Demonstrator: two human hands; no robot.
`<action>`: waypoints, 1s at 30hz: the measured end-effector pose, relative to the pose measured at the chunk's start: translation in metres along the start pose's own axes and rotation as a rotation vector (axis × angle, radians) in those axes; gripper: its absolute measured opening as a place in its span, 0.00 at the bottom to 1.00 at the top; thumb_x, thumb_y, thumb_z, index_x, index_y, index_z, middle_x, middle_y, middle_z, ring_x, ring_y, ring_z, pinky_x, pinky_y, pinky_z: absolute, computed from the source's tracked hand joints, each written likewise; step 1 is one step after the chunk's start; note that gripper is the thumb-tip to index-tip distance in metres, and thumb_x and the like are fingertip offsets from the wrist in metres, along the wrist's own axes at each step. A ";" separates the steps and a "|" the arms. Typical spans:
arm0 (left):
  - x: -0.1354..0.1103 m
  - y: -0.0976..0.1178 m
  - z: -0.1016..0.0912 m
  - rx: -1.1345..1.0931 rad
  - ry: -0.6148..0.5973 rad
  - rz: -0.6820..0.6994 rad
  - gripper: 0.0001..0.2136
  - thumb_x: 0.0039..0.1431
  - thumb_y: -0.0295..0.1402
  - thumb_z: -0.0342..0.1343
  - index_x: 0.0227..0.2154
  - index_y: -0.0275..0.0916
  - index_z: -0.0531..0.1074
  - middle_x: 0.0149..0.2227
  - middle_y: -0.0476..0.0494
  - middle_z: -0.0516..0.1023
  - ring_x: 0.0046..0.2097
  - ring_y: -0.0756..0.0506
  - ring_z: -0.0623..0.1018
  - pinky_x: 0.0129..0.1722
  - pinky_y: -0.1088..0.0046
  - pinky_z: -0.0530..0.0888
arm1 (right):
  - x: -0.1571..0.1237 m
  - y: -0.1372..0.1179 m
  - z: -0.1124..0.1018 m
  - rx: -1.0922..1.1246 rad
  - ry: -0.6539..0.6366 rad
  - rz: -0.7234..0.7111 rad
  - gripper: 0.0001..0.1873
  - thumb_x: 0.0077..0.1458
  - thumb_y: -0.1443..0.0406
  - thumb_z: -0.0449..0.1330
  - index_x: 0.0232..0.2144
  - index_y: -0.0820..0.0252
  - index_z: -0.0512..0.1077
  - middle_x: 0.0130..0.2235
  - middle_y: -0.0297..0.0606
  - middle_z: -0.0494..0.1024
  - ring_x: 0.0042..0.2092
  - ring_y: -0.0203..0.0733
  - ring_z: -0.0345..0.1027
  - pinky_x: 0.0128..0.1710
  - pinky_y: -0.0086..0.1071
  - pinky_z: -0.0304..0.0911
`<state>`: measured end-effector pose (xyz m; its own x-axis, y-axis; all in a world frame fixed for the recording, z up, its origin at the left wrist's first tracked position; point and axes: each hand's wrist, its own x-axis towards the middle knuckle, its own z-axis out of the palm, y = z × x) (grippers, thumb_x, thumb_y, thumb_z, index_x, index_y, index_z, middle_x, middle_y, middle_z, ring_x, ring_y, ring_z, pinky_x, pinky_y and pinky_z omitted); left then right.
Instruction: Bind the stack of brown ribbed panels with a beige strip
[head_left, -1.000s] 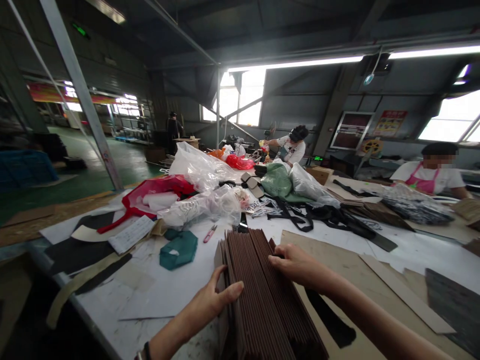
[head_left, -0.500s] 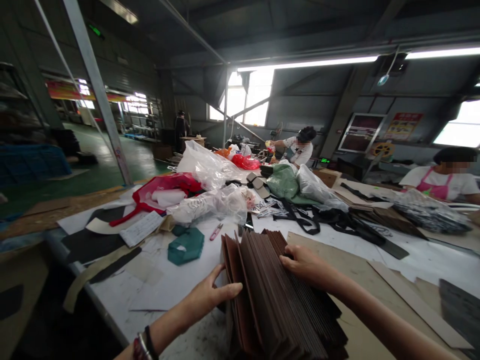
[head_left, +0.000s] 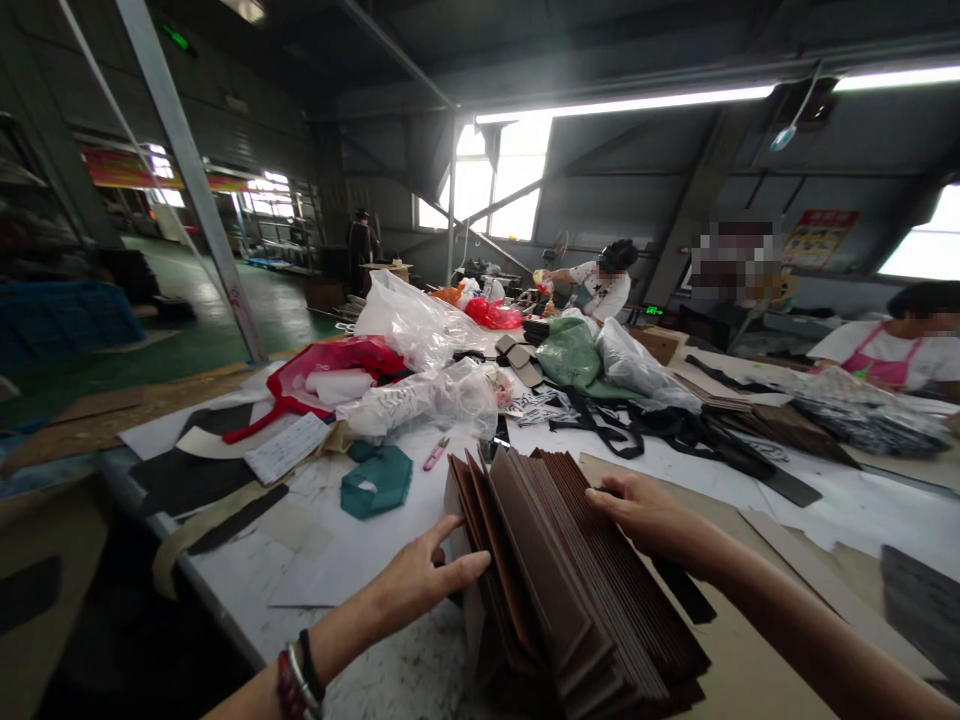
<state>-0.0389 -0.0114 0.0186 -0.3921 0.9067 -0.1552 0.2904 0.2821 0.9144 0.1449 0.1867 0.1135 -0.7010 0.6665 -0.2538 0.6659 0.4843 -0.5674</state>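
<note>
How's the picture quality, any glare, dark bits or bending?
Head view: the middle window is blown out white; head view: the left metal post leans, probably wide-angle distortion; head view: the brown sheets look dim, yet their edges read clearly; head view: a blocky pixelated patch hides part of the back wall.

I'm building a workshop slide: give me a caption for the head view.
Left hand and right hand at either side of brown panels stood on edge on a cluttered white table.
</note>
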 end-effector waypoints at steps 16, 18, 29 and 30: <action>0.004 0.010 0.005 0.157 -0.138 0.171 0.24 0.60 0.50 0.44 0.42 0.37 0.75 0.39 0.45 0.79 0.43 0.41 0.75 0.43 0.72 0.70 | 0.003 0.018 -0.009 0.105 0.021 0.047 0.13 0.61 0.66 0.48 0.23 0.61 0.60 0.19 0.26 0.57 0.20 0.30 0.51 0.20 0.25 0.45; 0.002 0.008 0.006 0.148 -0.147 0.156 0.24 0.60 0.50 0.44 0.43 0.37 0.75 0.40 0.45 0.79 0.44 0.41 0.74 0.43 0.71 0.69 | 0.006 0.020 -0.007 0.066 0.034 0.033 0.13 0.61 0.67 0.49 0.24 0.62 0.62 0.21 0.28 0.59 0.22 0.31 0.53 0.21 0.26 0.46; 0.011 0.010 0.007 0.147 -0.034 -0.058 0.39 0.47 0.58 0.51 0.55 0.33 0.59 0.21 0.55 0.59 0.26 0.48 0.62 0.27 0.73 0.59 | -0.015 0.000 -0.012 -0.341 0.312 0.002 0.08 0.63 0.61 0.49 0.40 0.58 0.64 0.25 0.35 0.71 0.28 0.42 0.64 0.26 0.31 0.44; 0.012 0.014 0.008 0.144 -0.050 -0.047 0.38 0.47 0.57 0.50 0.55 0.32 0.60 0.21 0.55 0.59 0.26 0.48 0.62 0.26 0.73 0.58 | -0.016 -0.008 -0.008 -0.320 0.290 -0.049 0.09 0.63 0.60 0.49 0.40 0.57 0.63 0.26 0.35 0.72 0.28 0.42 0.65 0.26 0.30 0.46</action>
<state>-0.0321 0.0063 0.0266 -0.3649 0.9052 -0.2179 0.3967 0.3630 0.8431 0.1532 0.1763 0.1281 -0.6637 0.7476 0.0242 0.7110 0.6406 -0.2901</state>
